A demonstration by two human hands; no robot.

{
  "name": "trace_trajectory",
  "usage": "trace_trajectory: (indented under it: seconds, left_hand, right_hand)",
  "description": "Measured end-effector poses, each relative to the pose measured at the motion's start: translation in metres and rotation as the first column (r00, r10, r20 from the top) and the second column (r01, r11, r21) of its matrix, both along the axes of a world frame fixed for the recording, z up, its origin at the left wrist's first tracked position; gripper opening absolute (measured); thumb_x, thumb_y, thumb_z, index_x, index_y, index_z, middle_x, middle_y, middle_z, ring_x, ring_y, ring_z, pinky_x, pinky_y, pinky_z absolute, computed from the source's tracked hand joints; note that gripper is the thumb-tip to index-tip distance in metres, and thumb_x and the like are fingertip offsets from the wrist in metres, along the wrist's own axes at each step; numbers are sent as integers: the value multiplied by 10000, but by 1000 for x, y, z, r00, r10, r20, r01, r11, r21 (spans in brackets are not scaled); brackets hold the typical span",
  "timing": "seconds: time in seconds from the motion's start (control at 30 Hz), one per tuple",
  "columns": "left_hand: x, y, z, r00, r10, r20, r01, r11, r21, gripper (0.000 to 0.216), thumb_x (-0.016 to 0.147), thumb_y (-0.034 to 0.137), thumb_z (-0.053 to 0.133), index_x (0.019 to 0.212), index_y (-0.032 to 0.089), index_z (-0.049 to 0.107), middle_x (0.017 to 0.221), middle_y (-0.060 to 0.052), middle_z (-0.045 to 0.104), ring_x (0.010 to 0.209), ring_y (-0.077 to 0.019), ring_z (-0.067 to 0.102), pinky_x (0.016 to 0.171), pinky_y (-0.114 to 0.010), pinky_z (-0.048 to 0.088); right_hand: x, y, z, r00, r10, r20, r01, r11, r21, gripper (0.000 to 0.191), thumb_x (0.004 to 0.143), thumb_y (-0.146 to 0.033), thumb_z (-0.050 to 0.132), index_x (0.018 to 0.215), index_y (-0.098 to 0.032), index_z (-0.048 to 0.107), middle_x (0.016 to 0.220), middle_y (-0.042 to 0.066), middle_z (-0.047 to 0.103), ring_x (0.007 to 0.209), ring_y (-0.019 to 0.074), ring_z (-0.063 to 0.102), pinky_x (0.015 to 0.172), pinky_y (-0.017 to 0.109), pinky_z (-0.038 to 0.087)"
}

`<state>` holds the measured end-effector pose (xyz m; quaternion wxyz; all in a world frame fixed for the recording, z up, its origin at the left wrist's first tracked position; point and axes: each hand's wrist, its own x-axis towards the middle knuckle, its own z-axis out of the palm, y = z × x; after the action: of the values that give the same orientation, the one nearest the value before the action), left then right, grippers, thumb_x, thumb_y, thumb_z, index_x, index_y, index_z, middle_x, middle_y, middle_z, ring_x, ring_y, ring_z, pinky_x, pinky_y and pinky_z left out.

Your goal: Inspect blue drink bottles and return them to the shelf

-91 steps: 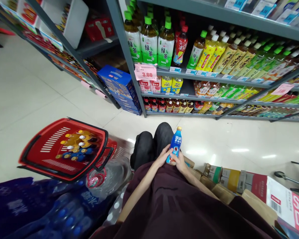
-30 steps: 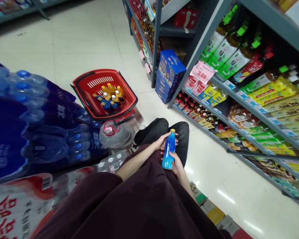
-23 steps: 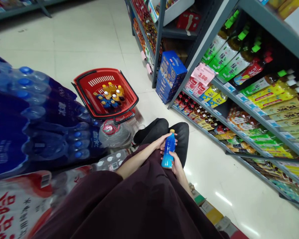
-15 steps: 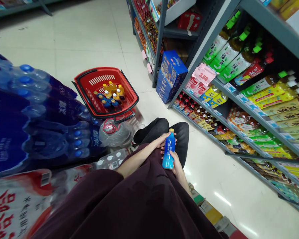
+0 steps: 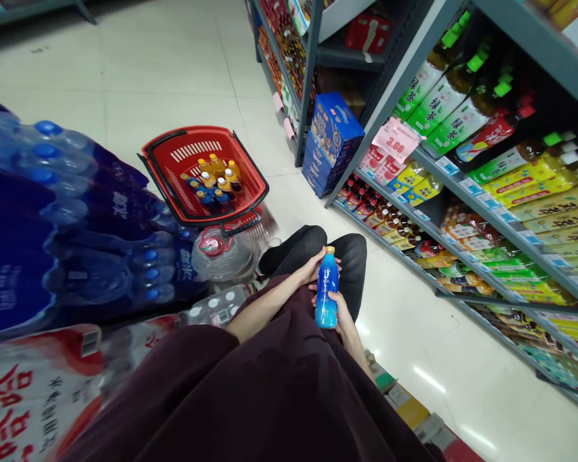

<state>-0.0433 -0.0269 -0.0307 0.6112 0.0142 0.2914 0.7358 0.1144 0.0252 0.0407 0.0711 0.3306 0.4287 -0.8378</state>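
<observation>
A blue drink bottle (image 5: 326, 289) with a gold cap is held above my lap, its cap pointing away from me. My left hand (image 5: 312, 268) wraps the upper part from the left and behind, with fingertips showing past the bottle's right side. Low on the bottle, my right hand (image 5: 343, 312) grips from the right, thumb lying across the front. Some fingers of both hands are hidden behind it. Beyond my knees a red shopping basket (image 5: 200, 144) contains several bottles (image 5: 216, 183) with yellow, white and blue-gold tops.
On the right, a grey shelf (image 5: 491, 212) carries rows of drink bottles. Blue boxes (image 5: 334, 138) are stacked at its end. Shrink-wrapped water packs (image 5: 91, 212) stand at the left, with a white and red pack (image 5: 38, 391) nearer me. Pale floor tiles (image 5: 173, 64) stretch beyond the basket.
The bottle has turned slightly in my hands, so a different part of its label faces up. Both hands stay on it. The basket has not visibly moved.
</observation>
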Motion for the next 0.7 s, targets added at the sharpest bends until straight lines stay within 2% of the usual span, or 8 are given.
trace_trajectory:
  seconds: [0.07, 0.17, 0.27, 0.4, 0.5, 0.6, 0.7]
  left_hand:
    - [-1, -2, 1, 1000, 3, 20, -4, 999, 48, 675, 871, 686, 558, 1151, 81, 663, 955, -183, 739, 877, -290, 716, 778, -372, 556]
    - [-3, -4, 1, 997, 74, 21, -76, 986, 146, 542, 861, 457, 672, 1274, 110, 620, 1070, -174, 729, 980, -291, 701, 861, -389, 540]
    - [-5, -4, 0, 993, 116, 12, -116, 974, 196, 584, 809, 287, 728, 1353, 143, 572, 1139, -166, 717, 1052, -293, 685, 917, -408, 519]
    - [-6, -4, -7, 993, 122, 4, -120, 974, 192, 594, 769, 304, 786, 1309, 142, 599, 1115, -166, 728, 1036, -295, 695, 896, -393, 529]
    - [-7, -5, -10, 989, 145, -12, -142, 976, 164, 609, 736, 336, 831, 1272, 137, 624, 1068, -155, 740, 986, -281, 709, 865, -367, 542]
    - [-8, -6, -8, 982, 186, -40, -182, 979, 93, 556, 785, 364, 807, 1257, 125, 637, 1010, -141, 747, 941, -252, 713, 839, -334, 544]
    - [-8, -5, -5, 978, 199, -55, -198, 980, 34, 502, 829, 379, 773, 1240, 120, 648, 952, -123, 746, 890, -228, 712, 811, -319, 546]
  right_hand:
    - [0, 0, 0, 1000, 6, -6, -6, 1000, -8, 459, 738, -456, 667, 1083, -157, 702, 800, 58, 757, 717, 200, 697, 670, 286, 560]
    - [1, 1, 0, 999, 18, -28, -18, 1000, -23, 466, 747, -453, 664, 1097, -149, 702, 802, 58, 755, 701, 194, 691, 674, 287, 559]
    - [1, 1, 2, 999, 7, -38, -9, 999, -34, 473, 751, -460, 676, 1110, -152, 693, 828, 60, 755, 704, 190, 691, 677, 289, 561]
    - [2, 0, 6, 1000, 0, -17, -1, 999, -36, 463, 736, -452, 708, 1111, -181, 677, 912, 65, 761, 711, 190, 696, 626, 281, 558]
    - [1, -1, 6, 1000, -24, -2, 24, 1000, 12, 501, 724, -407, 757, 1173, -223, 635, 964, 46, 761, 688, 171, 696, 617, 271, 563]
    - [-3, -3, 5, 998, -53, -43, 55, 997, 50, 559, 703, -368, 783, 1212, -237, 595, 1033, 49, 757, 714, 176, 709, 618, 273, 574]
    - [-7, -4, 4, 996, -50, -75, 55, 996, 66, 499, 717, -358, 763, 1170, -221, 605, 1111, 76, 746, 763, 196, 726, 614, 287, 583]
